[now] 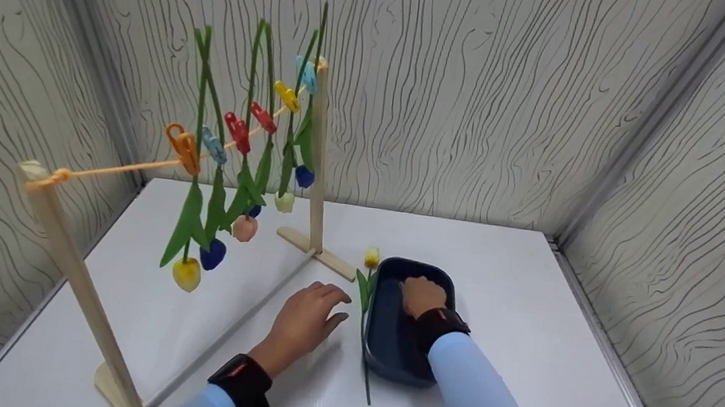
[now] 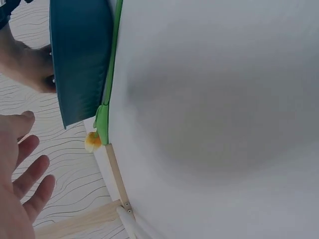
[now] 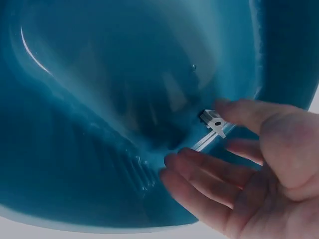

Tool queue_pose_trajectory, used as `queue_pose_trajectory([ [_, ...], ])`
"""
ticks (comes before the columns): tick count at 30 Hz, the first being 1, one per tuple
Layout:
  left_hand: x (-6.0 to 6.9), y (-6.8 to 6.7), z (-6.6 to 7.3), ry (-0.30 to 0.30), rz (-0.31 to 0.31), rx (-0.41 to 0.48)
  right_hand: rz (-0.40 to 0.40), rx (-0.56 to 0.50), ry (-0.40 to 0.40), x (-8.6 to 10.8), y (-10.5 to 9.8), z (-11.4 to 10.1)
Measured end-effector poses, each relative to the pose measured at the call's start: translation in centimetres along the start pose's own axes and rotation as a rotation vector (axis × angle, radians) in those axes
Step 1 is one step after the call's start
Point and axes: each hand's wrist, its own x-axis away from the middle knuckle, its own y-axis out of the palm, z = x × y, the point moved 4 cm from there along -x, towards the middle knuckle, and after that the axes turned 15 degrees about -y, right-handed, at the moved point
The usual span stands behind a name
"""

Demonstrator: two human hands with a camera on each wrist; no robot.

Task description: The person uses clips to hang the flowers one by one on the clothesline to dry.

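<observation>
My right hand (image 1: 423, 296) is down inside the dark blue basin (image 1: 375, 338). In the right wrist view, a small white clip (image 3: 213, 121) is between the thumb and bent index finger of that hand; other fingers curl below it. A yellow tulip (image 1: 371, 258) with a green stem lies along the basin's left side on the table. To the left of that tulip, my left hand (image 1: 306, 314) hovers above the table with loosely bent fingers, holding nothing. In the left wrist view, its fingers (image 2: 31, 175) are spread apart.
A wooden stand (image 1: 321, 160) carries an orange cord (image 1: 123, 167) at the left. Coloured clothespins, such as an orange one (image 1: 185, 152), hold several tulips head down from it. A pale bar (image 1: 237, 328) joins the stand's feet. Wood-patterned panels (image 1: 452, 106) enclose the white table (image 1: 526, 299).
</observation>
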Motion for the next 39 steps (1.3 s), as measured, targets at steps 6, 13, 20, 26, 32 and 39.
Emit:
queue_pose_trajectory([
  [6,-0.1,-0.4,-0.2,-0.051,-0.027,0.011,-0.067,-0.053,-0.031,0.3,0.3,-0.2],
  [13,0.2,-0.6,-0.1,-0.058,-0.007,0.039,-0.108,0.013,-0.159,-1.2,2.8,0.5],
  [20,0.8,-0.9,-0.7,-0.116,-0.006,0.101,-0.052,-0.059,-0.181,-3.2,5.5,3.0],
  [26,0.7,-2.5,-1.1,-0.204,-0.006,0.165,0.109,-0.25,-0.205,-1.1,1.0,1.5],
  [32,0.6,-3.8,-0.9,-0.265,0.016,0.274,0.258,-0.729,-0.172,1.2,-1.9,-1.7],
  [39,0.5,-4.3,-0.2,-0.23,0.004,0.423,0.463,-1.226,-0.106,3.4,-3.3,-4.9],
])
